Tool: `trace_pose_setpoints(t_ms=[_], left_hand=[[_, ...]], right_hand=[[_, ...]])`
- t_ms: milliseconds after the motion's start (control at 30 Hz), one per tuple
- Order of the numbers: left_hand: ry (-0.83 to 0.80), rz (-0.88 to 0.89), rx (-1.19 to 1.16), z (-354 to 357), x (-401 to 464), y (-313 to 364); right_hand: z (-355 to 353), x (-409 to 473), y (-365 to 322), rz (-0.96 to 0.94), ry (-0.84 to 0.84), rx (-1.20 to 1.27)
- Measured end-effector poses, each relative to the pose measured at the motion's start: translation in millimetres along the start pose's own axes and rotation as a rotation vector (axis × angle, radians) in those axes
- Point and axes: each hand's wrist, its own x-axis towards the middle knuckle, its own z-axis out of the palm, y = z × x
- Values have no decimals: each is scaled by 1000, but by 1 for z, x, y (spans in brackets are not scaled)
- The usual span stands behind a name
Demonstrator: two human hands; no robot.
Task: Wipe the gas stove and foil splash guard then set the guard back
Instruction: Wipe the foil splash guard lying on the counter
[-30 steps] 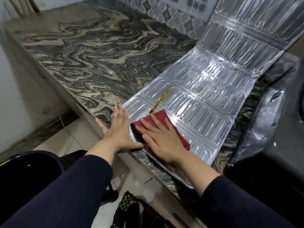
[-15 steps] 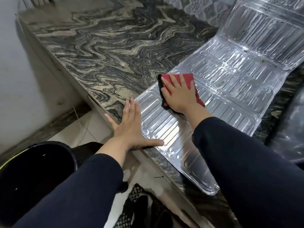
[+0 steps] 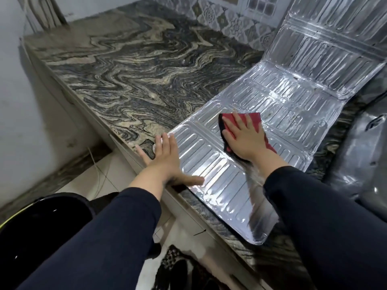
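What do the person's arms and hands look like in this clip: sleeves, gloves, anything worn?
Both arms wear plain long sleeves in dark navy, without visible print or markings, ending at the wrists. The left hand and right hand are bare: no gloves. No rings, watch or bracelet show on either hand or wrist.

Even, soft light; glare on the foil guard (image 3: 278,105); wide-angle bending at edges.

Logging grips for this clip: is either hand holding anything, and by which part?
Neither grips. Right hand presses flat on the red cloth; left hand pins the foil guard's near corner.
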Motion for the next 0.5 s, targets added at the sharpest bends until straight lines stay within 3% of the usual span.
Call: trace_pose_setpoints(t_ms=[133,300,500], left_hand=[[101,87,-16,-11,10,4],[41,69,82,-13,13,-17],[66,88,72,-7,16,-24]], right_hand=[[7,-21,-43,52,-29,101],[22,-56,-85,13,-51,99],[26,-59,-83,-311,19,0]])
